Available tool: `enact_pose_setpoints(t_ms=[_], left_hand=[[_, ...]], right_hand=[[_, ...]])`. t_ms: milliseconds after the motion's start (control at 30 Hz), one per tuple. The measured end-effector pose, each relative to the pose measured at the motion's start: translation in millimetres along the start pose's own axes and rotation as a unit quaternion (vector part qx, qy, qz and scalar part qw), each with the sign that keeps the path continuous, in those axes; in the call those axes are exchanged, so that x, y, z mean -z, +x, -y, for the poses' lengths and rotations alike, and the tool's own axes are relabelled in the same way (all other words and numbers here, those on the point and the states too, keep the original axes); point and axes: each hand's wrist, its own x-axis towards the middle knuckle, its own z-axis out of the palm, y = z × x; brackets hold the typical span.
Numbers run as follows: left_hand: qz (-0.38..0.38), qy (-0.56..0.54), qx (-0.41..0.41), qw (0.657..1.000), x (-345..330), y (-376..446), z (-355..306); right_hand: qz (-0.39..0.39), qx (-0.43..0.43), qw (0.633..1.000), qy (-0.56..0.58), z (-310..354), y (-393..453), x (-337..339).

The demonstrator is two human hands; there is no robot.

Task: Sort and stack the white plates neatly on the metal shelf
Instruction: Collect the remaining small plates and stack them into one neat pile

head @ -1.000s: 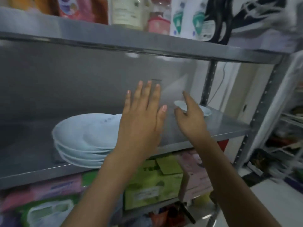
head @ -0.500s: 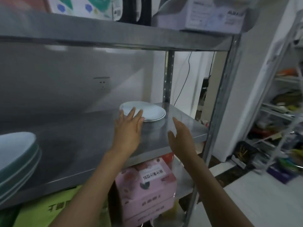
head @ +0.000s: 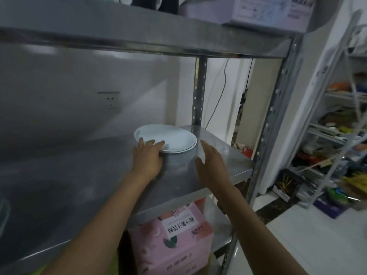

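The plates [head: 168,138] are plain white on a dull grey steel shelf [head: 218,165]; below sits a pink box [head: 172,241] with a white label and dark green leaf print.

Open shelf [head: 83,175] lies bare to your left | stacked plates [head: 168,138] fill the rear right corner | rear post [head: 198,92] behind them, front post [head: 274,120] flanking right | upper shelf [head: 139,34] caps overhead

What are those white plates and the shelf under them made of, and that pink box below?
The white plates look like glazed ceramic, perhaps melamine: smooth, glossy rims. The shelf looks like brushed steel: grey, with dull reflections. The pink box looks like printed cardboard: matte, with folded edges.
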Motion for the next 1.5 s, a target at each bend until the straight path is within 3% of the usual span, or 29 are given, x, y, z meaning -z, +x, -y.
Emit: enact_pose_setpoints(t_ms=[200, 300, 500, 900, 1133, 1500], left_hand=[[-0.064, -0.063, -0.014, 0.996, 1, 8, 2], [-0.057, -0.062, -0.031, 0.996, 7, 4, -3], [-0.118, -0.041, -0.114, 0.986, 28, -14, -18], [-0.326, -0.061, -0.101, 0.938, 98, -97, -40], [-0.376, -0.024, -0.076, 0.923, 142, -162, -27], [-0.457, -0.006, -0.038, 0.889, 215, -256, 42]], right_hand=[[0.023, -0.011, 0.999, 0.024, 1, 8, -14], [0.026, -0.012, 0.999, 0.035, 0, 7, -16], [0.030, -0.021, 0.997, 0.070, -2, -3, -14], [0.028, 0.025, 0.975, 0.219, 28, -42, -11], [0.092, 0.071, 0.949, 0.294, 90, -80, -35], [0.133, 0.076, 0.950, 0.271, 171, -128, -58]])
